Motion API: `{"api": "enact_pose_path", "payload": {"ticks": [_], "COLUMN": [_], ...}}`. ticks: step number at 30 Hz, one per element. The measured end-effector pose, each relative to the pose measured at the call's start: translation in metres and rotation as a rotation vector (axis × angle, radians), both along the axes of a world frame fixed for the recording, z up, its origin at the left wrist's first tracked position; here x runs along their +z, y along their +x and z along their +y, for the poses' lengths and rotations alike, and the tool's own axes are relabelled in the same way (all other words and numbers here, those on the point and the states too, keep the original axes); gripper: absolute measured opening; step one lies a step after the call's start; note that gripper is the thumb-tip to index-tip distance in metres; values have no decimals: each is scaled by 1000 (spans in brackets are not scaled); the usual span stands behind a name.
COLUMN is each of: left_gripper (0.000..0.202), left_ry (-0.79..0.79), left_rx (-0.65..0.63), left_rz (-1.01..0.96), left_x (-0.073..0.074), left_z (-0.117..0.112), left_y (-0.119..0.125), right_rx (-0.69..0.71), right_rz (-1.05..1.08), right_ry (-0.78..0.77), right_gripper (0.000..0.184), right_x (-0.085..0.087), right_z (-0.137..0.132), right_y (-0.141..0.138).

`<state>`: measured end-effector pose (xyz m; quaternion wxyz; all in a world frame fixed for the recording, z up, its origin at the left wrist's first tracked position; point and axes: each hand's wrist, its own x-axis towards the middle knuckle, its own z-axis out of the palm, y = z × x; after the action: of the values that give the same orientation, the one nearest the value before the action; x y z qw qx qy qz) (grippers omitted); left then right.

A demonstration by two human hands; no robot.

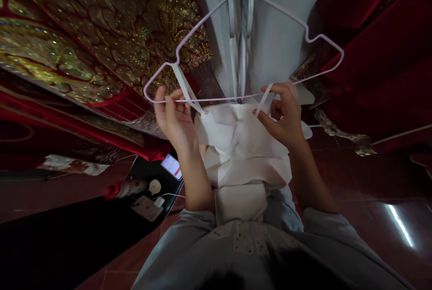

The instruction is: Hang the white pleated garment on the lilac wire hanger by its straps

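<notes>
A pale pink clothes hanger (275, 7) hangs in front of me. My left hand (176, 123) has its fingers closed around the lower left part of the hanger's bottom bar. One white strap (184, 83) loops over the hanger's left notch and runs down to a white, layered garment (236, 134). The other strap (264, 100) is pinched in my right hand (286, 112), just below the bar's right half and off the right notch. The garment's lower folds reach down to my lap.
Gold-sequined red garments (145, 24) hang at left, dark red cloth (388, 56) at right. A grey-white panel (276, 29) stands behind the hanger. On a black surface at lower left are a lit phone (172, 166), another phone (147, 208) and a red-capped bottle (130, 188).
</notes>
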<state>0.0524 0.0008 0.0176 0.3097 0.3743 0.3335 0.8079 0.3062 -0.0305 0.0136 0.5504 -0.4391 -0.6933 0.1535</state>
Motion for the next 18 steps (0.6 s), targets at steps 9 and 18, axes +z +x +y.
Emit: {"api": "enact_pose_path", "payload": {"ticks": [9,18], "left_gripper": [28,31], "left_ry": [-90,-71], "left_rx": [-38,-109], "left_rz": [8,-48], "left_x": [15,6], "left_z": [-12,-6], "left_y": [4,3], "right_rx": [-324,-213], "right_rz": [285,29], "right_ry": [225,130], "right_gripper": [38,37], "right_x": [2,62], "right_z": [25,52], "right_y": [106,83]}}
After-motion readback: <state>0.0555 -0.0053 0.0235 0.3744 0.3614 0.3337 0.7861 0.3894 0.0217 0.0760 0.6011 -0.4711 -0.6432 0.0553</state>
